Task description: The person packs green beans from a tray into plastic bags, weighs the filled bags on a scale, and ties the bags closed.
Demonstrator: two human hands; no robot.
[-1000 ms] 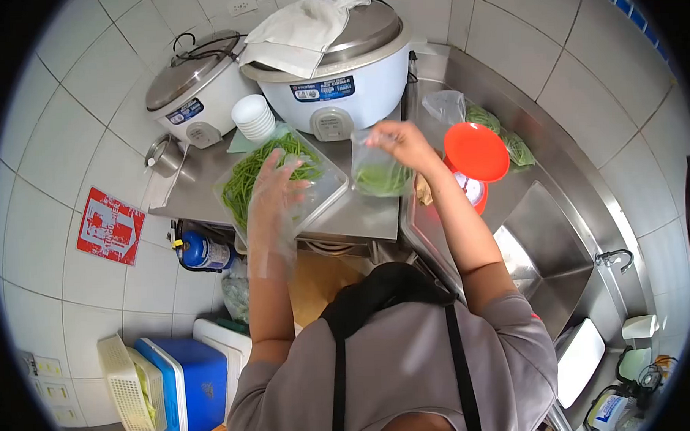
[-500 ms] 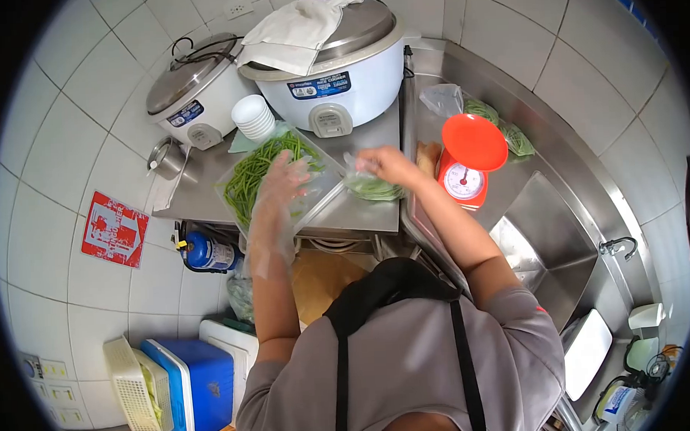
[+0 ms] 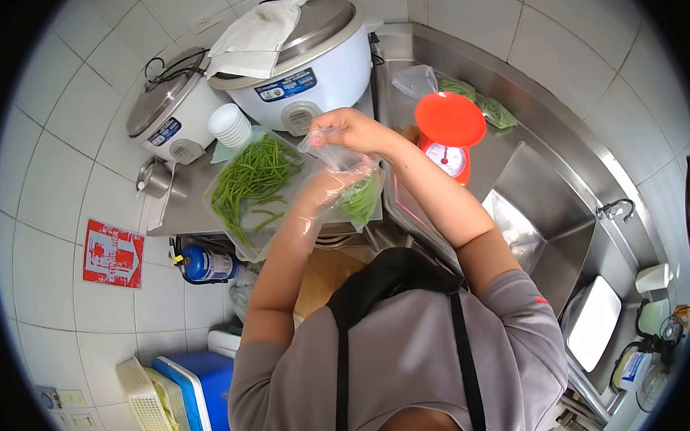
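Note:
My right hand [image 3: 348,132] pinches the top of a clear plastic bag [image 3: 360,201] with green beans in its lower part. My left hand [image 3: 332,182], in a loose clear plastic glove, is at the bag's side, below my right hand; its fingers are partly hidden by the plastic, and their grip is unclear. Left of both hands, a clear tray [image 3: 249,249] holds a pile of cut green beans [image 3: 254,177]. To the right stands a red scale [image 3: 449,121] with a round dial.
Two rice cookers [image 3: 302,72] stand behind the tray, a white cloth [image 3: 259,38] on the larger. White bowls [image 3: 229,125] are stacked beside them. Bagged beans [image 3: 495,113] lie behind the scale. A steel sink [image 3: 538,209] is at the right, a metal pot [image 3: 155,178] at the left.
My left hand has moved right from above the tray to the bag. My right hand has lifted the bag's top and shifted left. The camera view has turned a little.

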